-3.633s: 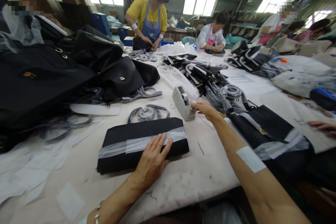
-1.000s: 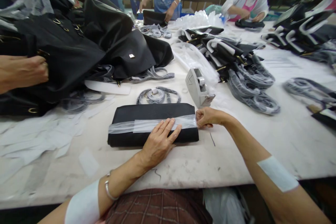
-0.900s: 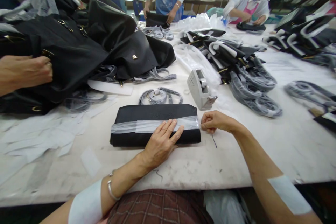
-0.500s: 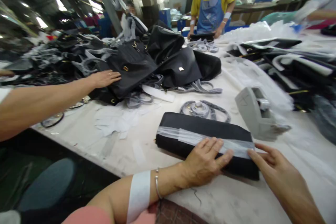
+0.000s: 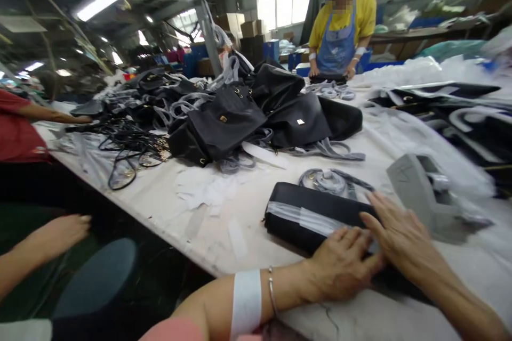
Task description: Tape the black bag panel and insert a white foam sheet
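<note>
Left hand: the left hand (image 5: 340, 272) is laid flat, fingers spread, on the near end of the folded black bag (image 5: 316, 216); nothing is clamped in it.
Right hand: the right hand (image 5: 396, 234) is pressed palm-down, fingers apart, on the bag's right end, touching the left hand.
Folded black bag: it lies flat close to the near edge of the bench (image 5: 224, 224), and a clear tape band (image 5: 300, 216) is seen running along its top.
Step in hand: the tape band is judged to be being smoothed down on the bag under both palms.
Next move: firm, even pressure along the band toward its free left end would be called for, with the bag kept from sliding on the bench.
Tape dispenser: a grey tape dispenser (image 5: 428, 197) stands just beside the bag, to its right.
Coiled strap: a wrapped strap (image 5: 330, 180) lies just behind the bag.
Paper scraps: white scraps (image 5: 204, 189) are scattered left of the bag.
Bag pile: black handbags (image 5: 256, 114) are heaped at mid-bench.
Far edge: a person in a blue apron (image 5: 340, 42) is seen handling a dark piece at the far edge.
</note>
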Available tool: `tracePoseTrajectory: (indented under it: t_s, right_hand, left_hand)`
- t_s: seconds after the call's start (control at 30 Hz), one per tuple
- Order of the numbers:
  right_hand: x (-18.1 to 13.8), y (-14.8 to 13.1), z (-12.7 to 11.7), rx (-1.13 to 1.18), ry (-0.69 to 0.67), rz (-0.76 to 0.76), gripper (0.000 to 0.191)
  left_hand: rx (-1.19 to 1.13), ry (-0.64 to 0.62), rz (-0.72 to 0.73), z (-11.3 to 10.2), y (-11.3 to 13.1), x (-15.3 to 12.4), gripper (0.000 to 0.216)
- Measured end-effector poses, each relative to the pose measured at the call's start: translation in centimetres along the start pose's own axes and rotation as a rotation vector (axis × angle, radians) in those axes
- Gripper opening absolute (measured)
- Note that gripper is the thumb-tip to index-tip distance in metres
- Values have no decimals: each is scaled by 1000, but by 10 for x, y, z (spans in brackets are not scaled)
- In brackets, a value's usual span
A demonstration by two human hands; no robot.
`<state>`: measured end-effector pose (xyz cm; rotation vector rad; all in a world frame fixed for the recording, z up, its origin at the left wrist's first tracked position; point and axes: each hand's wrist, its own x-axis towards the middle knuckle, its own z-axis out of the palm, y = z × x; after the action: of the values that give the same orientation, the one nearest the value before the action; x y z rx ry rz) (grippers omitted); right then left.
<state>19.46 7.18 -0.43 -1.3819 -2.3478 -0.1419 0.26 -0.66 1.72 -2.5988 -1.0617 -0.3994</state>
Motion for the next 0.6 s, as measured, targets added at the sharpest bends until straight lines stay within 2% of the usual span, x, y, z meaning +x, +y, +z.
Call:
tracePoseTrajectory:
  t_s: [0.1, 0.23, 0.4, 0.5, 0.6]
  right_hand:
    - [12, -25, 0, -72, -148, 26, 58]
    - [6, -15, 0, -72, -278, 49, 55]
    - [0, -10, -7, -163, -249, 103, 57]
    - [-1, -16, -10, -172, -242, 119, 58]
    - [-1, -19, -12, -161, -246, 115, 58]
  left_hand:
    - [-68, -20, -29, 7, 1, 4, 56]
    - [-136, 12, -74, 14, -5, -2, 85]
    - [-131, 42, -213, 11, -33, -31, 90]
    - [-106, -2, -270, 4, -53, -48, 89]
    - [-95, -83, -319, -6, -69, -59, 78]
